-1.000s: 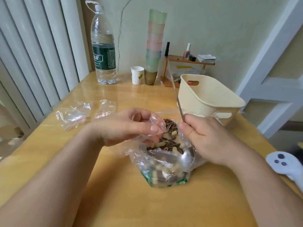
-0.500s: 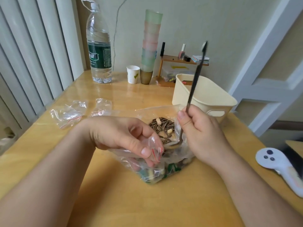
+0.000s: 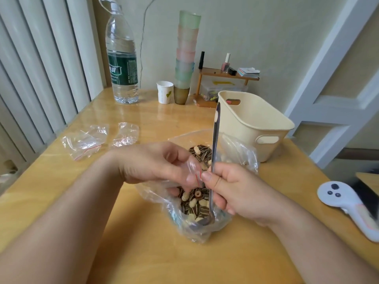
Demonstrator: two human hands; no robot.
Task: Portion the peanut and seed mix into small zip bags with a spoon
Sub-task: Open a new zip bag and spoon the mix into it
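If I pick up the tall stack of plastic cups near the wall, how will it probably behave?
The cup stack is tall and narrow, standing on one brown cup, so it probably tips easily. The cups look like thin plastic, likely light. Nested loosely, upper ones may separate if lifted from the top.

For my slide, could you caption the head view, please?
Right hand dips a spoon into the peanut and seed mix; left hand pinches a small zip bag.

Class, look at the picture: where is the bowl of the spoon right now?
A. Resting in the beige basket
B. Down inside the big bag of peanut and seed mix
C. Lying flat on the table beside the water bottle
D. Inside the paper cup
B: the right hand holds the spoon nearly upright, its bowl sunk in the mix inside the big bag.
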